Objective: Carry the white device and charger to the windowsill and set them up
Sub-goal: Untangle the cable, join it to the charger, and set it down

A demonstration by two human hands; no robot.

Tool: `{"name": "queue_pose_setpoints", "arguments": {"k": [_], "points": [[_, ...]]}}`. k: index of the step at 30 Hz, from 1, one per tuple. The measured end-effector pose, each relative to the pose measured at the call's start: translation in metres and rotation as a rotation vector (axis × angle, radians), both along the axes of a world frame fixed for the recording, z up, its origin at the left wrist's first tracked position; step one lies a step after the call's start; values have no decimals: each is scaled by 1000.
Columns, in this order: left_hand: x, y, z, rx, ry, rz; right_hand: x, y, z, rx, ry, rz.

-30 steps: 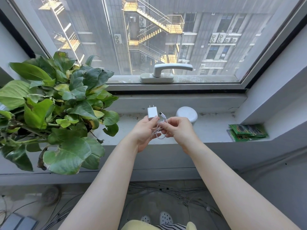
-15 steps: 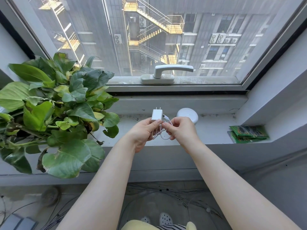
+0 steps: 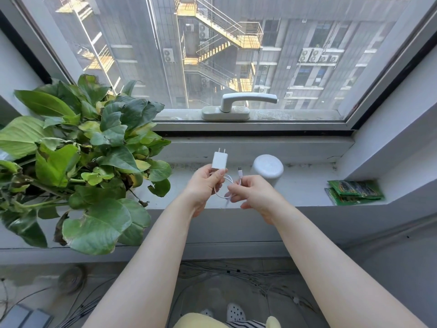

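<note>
Charger [image 3: 219, 160]: small white wall plug, prongs up, at frame centre above the sill; held low on its body by the left hand [image 3: 205, 185], whose fingers are clenched round it. Judged light, rigid and smooth, so a pinch on the flat sides well below the prongs suits it.
Cable [image 3: 227, 185]: thin white cord looped between the two hands; judged limp and springy, likely to uncoil when let go. Best taken just behind the connector, not mid-loop.
Connector [image 3: 239, 171]: small plug tip standing upright, just right of the charger; the right hand [image 3: 253, 194] pinches the cord directly beneath it between thumb and forefinger, the other fingers loosely curled.
White device [image 3: 267, 167]: rounded white cylinder standing on the windowsill [image 3: 305, 185], right of centre, just behind the right hand, touched by neither hand. Judged light with a smooth shell; a grasp round its sides would steady it while the connector goes in. Its port is not visible.
Potted plant [image 3: 78, 157]: broad leaves at frame left, near the left forearm.
Green packets [image 3: 354, 192]: on the sill, right edge, well apart.
</note>
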State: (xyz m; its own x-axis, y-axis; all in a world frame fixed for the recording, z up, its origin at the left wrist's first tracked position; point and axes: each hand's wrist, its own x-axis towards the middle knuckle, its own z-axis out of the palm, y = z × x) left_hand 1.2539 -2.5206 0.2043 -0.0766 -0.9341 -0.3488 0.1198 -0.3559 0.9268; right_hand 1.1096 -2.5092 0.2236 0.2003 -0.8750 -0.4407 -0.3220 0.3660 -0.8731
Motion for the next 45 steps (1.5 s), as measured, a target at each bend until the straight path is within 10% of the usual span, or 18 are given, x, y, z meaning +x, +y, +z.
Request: {"name": "queue_pose_setpoints", "arguments": {"k": [14,34,45], "points": [[-7,-10,-41,56,-290,32,14,-25,-37,-132,371,138],[-13,-19,-57,66,-488,423,22,-20,-70,-283,206,-306],[-15,-13,-60,-21,-703,392,28,-25,-84,-439,442,-186]]}}
